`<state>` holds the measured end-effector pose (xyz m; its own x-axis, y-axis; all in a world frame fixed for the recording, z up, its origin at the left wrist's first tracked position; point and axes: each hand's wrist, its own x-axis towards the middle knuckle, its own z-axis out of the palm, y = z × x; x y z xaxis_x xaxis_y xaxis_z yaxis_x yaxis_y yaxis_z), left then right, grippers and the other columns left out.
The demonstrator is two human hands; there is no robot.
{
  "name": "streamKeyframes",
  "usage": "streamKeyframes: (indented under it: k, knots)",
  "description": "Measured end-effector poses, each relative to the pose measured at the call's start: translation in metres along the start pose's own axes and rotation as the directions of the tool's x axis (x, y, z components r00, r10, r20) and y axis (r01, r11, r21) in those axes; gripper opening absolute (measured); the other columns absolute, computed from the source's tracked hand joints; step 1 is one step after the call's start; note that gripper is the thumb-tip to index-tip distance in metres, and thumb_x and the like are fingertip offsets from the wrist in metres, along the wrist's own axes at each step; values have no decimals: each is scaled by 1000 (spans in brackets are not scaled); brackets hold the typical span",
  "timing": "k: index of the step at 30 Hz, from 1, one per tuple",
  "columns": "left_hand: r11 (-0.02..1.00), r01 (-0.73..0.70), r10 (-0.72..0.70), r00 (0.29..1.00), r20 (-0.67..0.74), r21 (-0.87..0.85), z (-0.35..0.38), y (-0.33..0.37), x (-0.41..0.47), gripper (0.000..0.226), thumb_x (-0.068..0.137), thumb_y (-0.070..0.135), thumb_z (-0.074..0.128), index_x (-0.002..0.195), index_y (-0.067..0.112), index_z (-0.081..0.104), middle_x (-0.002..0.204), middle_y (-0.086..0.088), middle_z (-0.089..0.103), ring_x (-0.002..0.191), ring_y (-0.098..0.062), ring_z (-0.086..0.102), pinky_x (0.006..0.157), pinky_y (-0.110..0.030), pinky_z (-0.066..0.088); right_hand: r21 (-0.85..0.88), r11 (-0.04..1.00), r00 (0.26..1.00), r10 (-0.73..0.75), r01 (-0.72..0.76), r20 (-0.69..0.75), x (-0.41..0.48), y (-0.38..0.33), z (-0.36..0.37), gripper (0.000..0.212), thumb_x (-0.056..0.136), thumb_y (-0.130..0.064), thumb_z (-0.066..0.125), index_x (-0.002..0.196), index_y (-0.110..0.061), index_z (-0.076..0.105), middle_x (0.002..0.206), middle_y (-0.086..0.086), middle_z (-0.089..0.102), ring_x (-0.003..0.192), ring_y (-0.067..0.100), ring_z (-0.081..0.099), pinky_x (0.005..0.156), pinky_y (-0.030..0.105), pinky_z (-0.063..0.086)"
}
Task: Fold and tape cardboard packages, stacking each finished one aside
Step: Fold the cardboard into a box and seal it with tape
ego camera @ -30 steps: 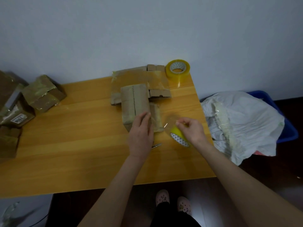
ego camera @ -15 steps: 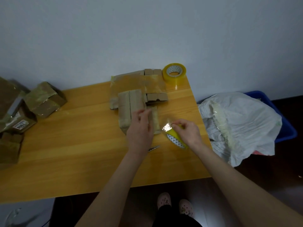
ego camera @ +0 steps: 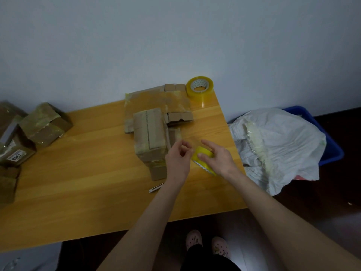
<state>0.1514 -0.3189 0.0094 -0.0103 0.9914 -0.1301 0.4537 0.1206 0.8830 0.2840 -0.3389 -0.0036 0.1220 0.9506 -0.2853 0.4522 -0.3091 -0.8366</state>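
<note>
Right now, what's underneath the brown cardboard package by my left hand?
A second brown cardboard box sticks out beneath the near end of the brown cardboard package; a flat taped cardboard sheet shows past its far end. Whatever lies directly under it is covered.

Right hand [ego camera: 218, 161] covers much of the tape roll [ego camera: 202, 152]; leftmost boxes [ego camera: 7, 182] cropped.

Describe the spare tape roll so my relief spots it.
Follow the wooden table to its far right corner by the wall. The spare tape roll sits there beside flattened cardboard; unlike the roll in the right hand, nothing holds it.
</note>
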Motion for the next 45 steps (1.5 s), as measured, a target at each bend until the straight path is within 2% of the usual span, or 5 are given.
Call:
streamKeyframes:
  k: [19, 26, 31, 41, 45]
  knots:
    - [572, -331, 148, 941, 303, 751, -9, -6, 1, 20, 97, 33, 49, 113, 26, 59, 123, -6, 36, 119, -24, 35, 89, -33, 41, -331, 935, 988, -150, 126, -47, -16, 6, 13, 32, 93, -37, 59, 125, -40, 59, 99, 3, 72, 53, 6, 46, 60, 26, 39]
    - [749, -347, 370, 926, 78, 564, -39, -25, -22, 20, 93, 29, 54, 97, 12, 65, 105, -1, 53, 81, -15, 59, 60, -24, 51, -445, 870, 924, -327, 214, -197, -7, 30, 42, 18, 79, -11, 75, 92, -22, 77, 86, 6, 74, 83, 30, 67, 80, 39, 52]
    - [743, -336, 469, 878, -91, 579, -77, -59, -12, 28, 87, -3, 55, 113, 2, 66, 107, -11, 60, 97, -24, 60, 77, -32, 57, -599, 790, 991, -116, 130, 62, -4, 58, 60, 63, 94, -20, 56, 148, -39, 30, 127, 1, 59, 117, 22, 52, 96, 35, 43]
    - [425, -487, 384, 860, 336, 763, -62, -64, 27, 40, 84, 19, 66, 123, 14, 62, 147, -15, 41, 135, -33, 37, 106, -47, 38, -223, 857, 841, -505, 464, -193, -5, -28, 91, 43, 98, -30, 33, 117, -8, 65, 112, 5, 62, 99, 15, 59, 88, 22, 46]
    - [678, -565, 531, 819, 219, 470, -83, -73, 17, 33, 90, 19, 45, 107, 3, 68, 134, -15, 52, 126, -25, 49, 100, -38, 48, -59, 950, 949, -310, 307, -61, 2, -46, 112, 52, 103, -40, 29, 146, -12, 39, 151, 2, 37, 137, 14, 35, 112, 23, 26]
